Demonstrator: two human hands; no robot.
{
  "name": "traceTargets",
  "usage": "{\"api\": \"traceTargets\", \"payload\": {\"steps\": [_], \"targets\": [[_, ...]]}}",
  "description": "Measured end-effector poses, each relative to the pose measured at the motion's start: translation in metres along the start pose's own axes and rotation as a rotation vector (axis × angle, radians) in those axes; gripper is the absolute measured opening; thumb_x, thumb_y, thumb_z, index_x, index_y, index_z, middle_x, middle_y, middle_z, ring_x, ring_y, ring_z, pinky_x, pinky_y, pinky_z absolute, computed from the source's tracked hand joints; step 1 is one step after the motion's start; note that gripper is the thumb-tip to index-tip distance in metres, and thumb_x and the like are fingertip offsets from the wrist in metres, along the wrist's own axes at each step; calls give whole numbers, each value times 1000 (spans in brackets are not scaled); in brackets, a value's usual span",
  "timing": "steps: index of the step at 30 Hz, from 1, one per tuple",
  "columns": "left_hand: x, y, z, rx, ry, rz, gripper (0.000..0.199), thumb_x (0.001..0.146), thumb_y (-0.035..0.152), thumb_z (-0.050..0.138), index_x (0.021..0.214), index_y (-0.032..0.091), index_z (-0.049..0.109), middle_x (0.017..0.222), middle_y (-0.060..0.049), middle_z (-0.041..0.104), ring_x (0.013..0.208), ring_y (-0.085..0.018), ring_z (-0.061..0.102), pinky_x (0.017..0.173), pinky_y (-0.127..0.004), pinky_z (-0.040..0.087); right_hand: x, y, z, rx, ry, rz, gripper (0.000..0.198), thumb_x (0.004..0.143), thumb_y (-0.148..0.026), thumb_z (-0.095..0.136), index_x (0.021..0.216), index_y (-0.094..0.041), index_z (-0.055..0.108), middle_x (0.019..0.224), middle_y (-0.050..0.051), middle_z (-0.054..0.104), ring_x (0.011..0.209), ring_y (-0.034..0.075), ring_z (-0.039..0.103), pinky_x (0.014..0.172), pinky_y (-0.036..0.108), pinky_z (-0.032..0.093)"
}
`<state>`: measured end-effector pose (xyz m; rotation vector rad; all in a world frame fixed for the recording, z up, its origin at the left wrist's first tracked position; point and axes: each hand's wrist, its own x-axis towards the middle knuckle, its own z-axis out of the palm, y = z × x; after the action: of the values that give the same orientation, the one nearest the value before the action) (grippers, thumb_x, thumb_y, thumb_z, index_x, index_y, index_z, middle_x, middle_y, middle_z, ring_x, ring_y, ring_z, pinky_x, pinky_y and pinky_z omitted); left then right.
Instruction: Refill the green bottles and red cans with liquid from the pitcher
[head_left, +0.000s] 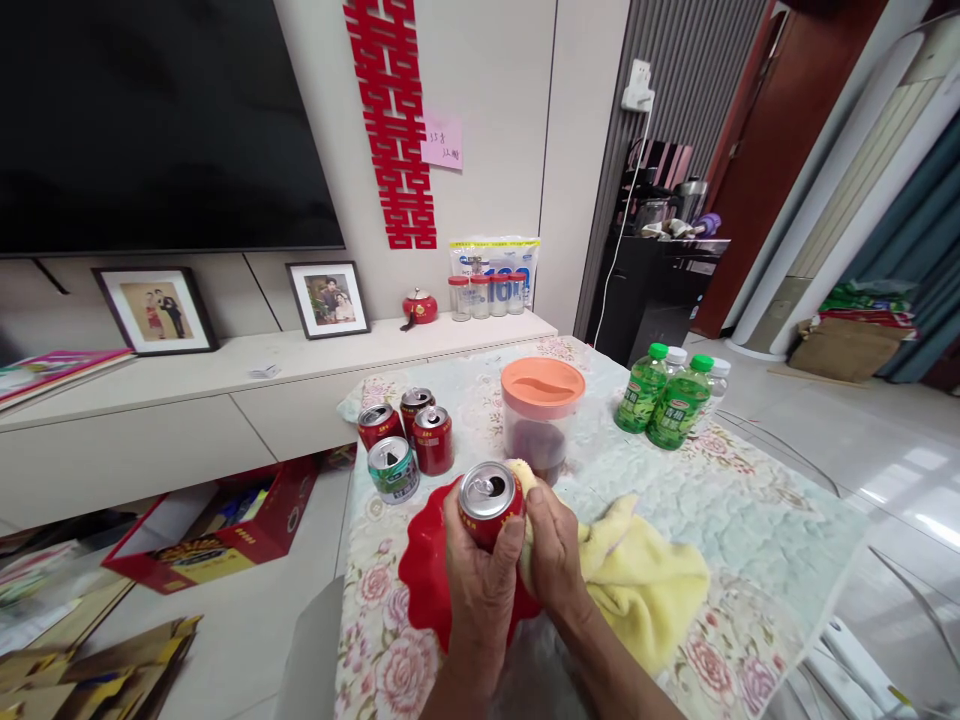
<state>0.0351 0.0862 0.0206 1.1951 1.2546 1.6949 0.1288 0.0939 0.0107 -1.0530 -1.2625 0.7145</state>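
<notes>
My left hand (480, 585) is wrapped round an opened red drink can (489, 500), its silver top tilted toward me. Beside it, my right hand (553, 550) grips a yellow cloth (645, 575) and presses a corner of it against the can's right side. The rest of that cloth lies bunched on the table to the right. Below both hands is a red scalloped dish (424, 570), partly hidden by my wrists. Opened red cans (433, 440) and a green-and-silver can (392, 470) stand together at the left.
A clear tub with an orange lid (543, 385) stands behind my hands. Green-labelled bottles (677, 405) are at the right on the flowered tablecloth (405, 660). Lidded glass jars (480, 298) and a framed photo (328, 300) line the cabinet. A red box (225, 520) sits on the floor.
</notes>
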Motion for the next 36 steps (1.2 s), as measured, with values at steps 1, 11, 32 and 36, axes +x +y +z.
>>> {"api": "traceTargets", "payload": {"steps": [1,11,32,36], "targets": [[-1,0,0,-3,-4,11,47,73,54,76,106,26,58,101,-5,77,95,-30,76,83,-41,62,1,-1,0,17,10,43,51,108,-51,37,100,-20,76,91,8,74,105,25,67,94,35,52],[-6,-8,0,0,0,82,77,69,76,76,123,24,58,115,-10,75,103,-33,75,91,-44,62,10,-7,1,185,-45,334,56,99,-68,46,81,-19,67,84,6,73,81,22,62,75,32,51],[-8,-8,-1,-19,93,59,80,67,80,75,122,26,54,113,-9,72,103,-33,74,93,-45,62,12,1,-3,158,-92,434,49,95,-62,50,85,-17,66,81,4,68,77,20,55,74,32,47],[-6,-6,-4,-10,94,28,72,71,71,77,123,28,53,116,-8,74,107,-32,75,93,-41,62,10,0,-4,187,-111,424,46,96,-58,51,82,-17,66,81,5,68,80,22,58,77,33,48]]}}
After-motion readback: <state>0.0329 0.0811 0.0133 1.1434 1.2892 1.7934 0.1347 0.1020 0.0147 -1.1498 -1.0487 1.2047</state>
